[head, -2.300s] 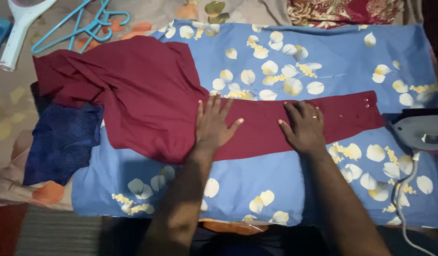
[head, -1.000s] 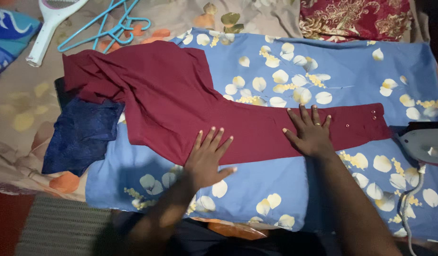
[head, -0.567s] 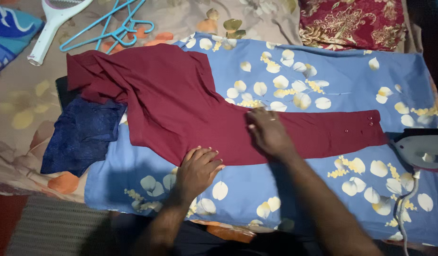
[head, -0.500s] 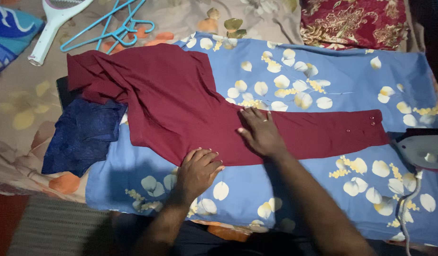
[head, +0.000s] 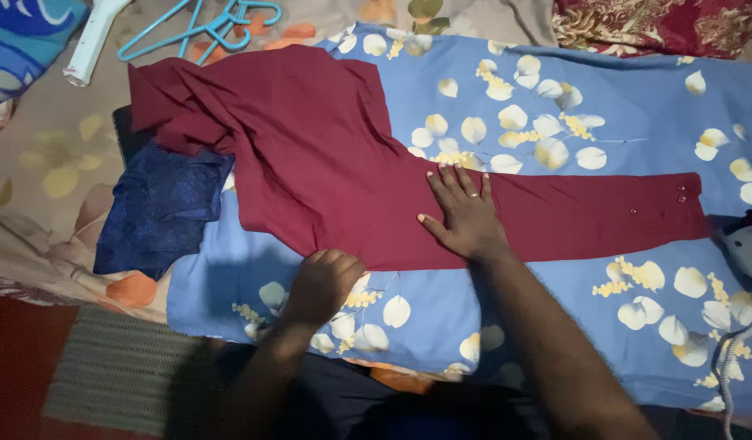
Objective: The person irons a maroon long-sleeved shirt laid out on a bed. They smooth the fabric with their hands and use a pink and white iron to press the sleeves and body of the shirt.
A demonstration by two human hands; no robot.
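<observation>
While left hand [head: 323, 281] curled, right hand [head: 466, 216] slid left along garment [head: 327, 163].

a dark red garment [head: 327, 163] lies spread out on a blue sheet with pale petals [head: 604, 106]. the right hand [head: 466, 216] lies flat and open on the red cloth, and the left hand [head: 323, 281] is curled at the cloth's near edge, touching it. a dark blue cloth [head: 160, 212] lies just beside the red one, and light blue hangers [head: 205, 24] lie farther off.

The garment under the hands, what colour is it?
Plain dark maroon garment, seen in the head view, its only view.
</observation>
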